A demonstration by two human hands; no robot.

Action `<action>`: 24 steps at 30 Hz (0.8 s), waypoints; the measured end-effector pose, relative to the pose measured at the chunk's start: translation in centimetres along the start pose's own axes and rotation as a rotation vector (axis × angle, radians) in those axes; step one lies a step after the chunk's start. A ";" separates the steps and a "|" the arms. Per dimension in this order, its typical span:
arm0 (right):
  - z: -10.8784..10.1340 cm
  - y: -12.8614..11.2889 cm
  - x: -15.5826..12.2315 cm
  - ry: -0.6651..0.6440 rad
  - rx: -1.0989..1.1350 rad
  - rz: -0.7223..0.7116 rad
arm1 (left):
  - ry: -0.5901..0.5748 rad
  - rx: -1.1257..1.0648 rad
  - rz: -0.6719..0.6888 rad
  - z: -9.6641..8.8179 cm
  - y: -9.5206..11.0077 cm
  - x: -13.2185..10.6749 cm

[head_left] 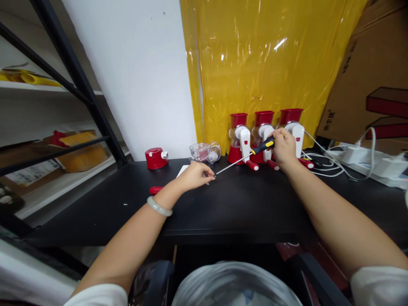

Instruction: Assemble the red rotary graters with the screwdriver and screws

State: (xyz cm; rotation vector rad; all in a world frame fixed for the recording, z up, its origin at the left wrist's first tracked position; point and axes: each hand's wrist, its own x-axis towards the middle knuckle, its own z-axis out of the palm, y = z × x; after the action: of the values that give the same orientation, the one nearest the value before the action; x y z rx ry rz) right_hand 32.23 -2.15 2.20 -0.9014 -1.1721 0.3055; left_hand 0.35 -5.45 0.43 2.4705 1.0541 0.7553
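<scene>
My right hand (283, 146) grips the yellow-and-black handle of a long screwdriver (236, 162), whose shaft slants down to the left. At its tip, my left hand (199, 175) pinches something small and dark that I cannot make out. Partly hidden behind my left wrist lies a crank handle with a red grip (155, 190) and a white arm. A clear plastic housing (199, 152) stands just beyond my left hand, and a red base (156, 158) with a white knob is farther left. Behind the screwdriver are three red-and-white rotary graters (239, 136) in a row.
All of this stands on a black table (242, 208). At the right are white cables and a power strip (366, 165) with plugged-in adapters, with a large cardboard box (360, 97) behind. A black-framed shelf (76, 76) borders the left. Yellow plastic sheeting (248, 63) hangs at the back.
</scene>
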 end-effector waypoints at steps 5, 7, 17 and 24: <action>0.0 0.0 -0.1 -0.013 0.002 -0.016 | 0.000 0.013 0.004 0.0 -0.1 0.1; 0.0 0.0 -0.1 -0.012 0.017 -0.020 | -0.004 0.009 0.003 0.0 -0.1 0.1; 0.1 0.1 0.1 0.033 0.080 -0.035 | -0.002 -0.005 -0.012 0.1 -0.2 0.0; 0.1 0.5 0.3 0.040 0.106 -0.054 | 0.001 0.004 -0.042 0.1 0.1 0.0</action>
State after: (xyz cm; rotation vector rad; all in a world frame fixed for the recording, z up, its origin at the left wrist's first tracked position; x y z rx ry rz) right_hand 32.34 -1.64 2.02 -0.7782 -1.1311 0.3017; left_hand 0.44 -5.55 0.43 2.4438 1.1051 0.7423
